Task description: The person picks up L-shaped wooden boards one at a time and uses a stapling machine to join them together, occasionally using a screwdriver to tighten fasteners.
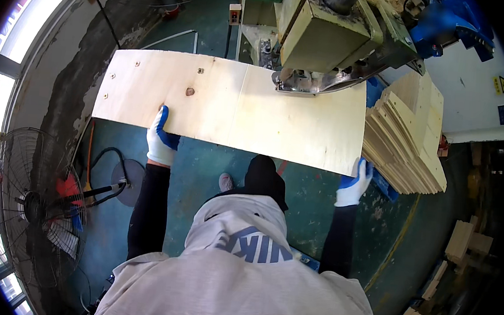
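A wide pale plywood board (pixel 220 105) lies across in front of me, its far right part under the metal head (pixel 296 81) of a green machine. Several small metal inserts or holes dot its left part, and a brown knot marks the wood. My left hand (pixel 162 141), in a white glove with blue palm, holds the board's near edge left of the middle, thumb on top. At the near right corner my right hand (pixel 354 184), gloved alike, is closed around the edge. The fingers below the board are hidden.
The machine body (pixel 326 39) stands beyond the board. To the right is a stack of plywood panels (pixel 405 134) on something blue. A large wire-cage fan (pixel 35 205) stands at left by the windows. More wood pieces (pixel 461 239) lie at far right.
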Demonstrator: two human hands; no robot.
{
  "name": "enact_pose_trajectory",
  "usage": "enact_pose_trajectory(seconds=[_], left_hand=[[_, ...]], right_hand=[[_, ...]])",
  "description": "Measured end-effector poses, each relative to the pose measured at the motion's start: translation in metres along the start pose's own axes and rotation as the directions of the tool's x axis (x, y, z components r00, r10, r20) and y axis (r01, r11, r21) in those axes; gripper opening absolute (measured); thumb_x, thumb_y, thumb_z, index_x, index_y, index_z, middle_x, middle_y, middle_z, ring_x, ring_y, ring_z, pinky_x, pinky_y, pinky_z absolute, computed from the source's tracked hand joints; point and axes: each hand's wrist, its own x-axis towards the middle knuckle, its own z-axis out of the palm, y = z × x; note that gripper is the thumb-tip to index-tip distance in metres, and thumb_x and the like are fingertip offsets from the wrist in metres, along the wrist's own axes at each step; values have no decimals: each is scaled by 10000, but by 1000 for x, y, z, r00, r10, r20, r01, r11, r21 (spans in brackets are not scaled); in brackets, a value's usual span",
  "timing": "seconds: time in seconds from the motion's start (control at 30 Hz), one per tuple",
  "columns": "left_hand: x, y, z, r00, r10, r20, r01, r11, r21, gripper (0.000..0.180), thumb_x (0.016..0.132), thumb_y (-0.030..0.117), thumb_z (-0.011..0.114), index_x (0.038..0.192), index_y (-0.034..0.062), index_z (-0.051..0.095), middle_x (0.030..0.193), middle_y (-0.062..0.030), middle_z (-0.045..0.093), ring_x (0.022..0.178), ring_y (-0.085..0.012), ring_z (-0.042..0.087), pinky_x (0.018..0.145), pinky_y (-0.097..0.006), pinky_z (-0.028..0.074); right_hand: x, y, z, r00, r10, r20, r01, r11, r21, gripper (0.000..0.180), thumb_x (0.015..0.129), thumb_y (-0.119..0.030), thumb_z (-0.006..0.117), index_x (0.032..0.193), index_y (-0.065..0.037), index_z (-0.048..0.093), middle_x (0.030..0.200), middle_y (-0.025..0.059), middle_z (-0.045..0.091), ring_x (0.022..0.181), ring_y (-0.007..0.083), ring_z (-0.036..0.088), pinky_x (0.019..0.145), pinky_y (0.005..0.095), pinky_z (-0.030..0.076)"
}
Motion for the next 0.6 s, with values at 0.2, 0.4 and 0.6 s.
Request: enact_pose_trajectory(seconds=[0.2,0.4,0.6], left_hand=[[33,-15,-1,999,42,29,-42,999,0,360,1009,183,635,1329,23,594,1265,-73,647,1157,-204,643,980,-361,543],[-39,-17,36,996,60,59,-52,990,-130,353,1018,243,613,1309,44,600,1256,-81,670,1119,-220,662,965,-369,537],[-70,-80,32,963,213,-169,-232,967,-103,222,1022,149,596,1226,63,613,1149,-62,682,1049,-201,674,899,-358,557]], right_hand=[[107,-29,5,914,142,380,94,838,-538,520,1040,-172,562,1497,21,407,1443,115,522,1321,195,488,1126,286,354],[135,-6,38,872,199,447,14,903,-430,502,1025,-75,527,1506,10,411,1431,70,538,1255,155,517,1089,273,381],[155,-6,63,815,283,506,-91,924,-371,516,1015,-23,503,1518,-2,391,1467,93,514,1306,180,500,1126,304,365]])
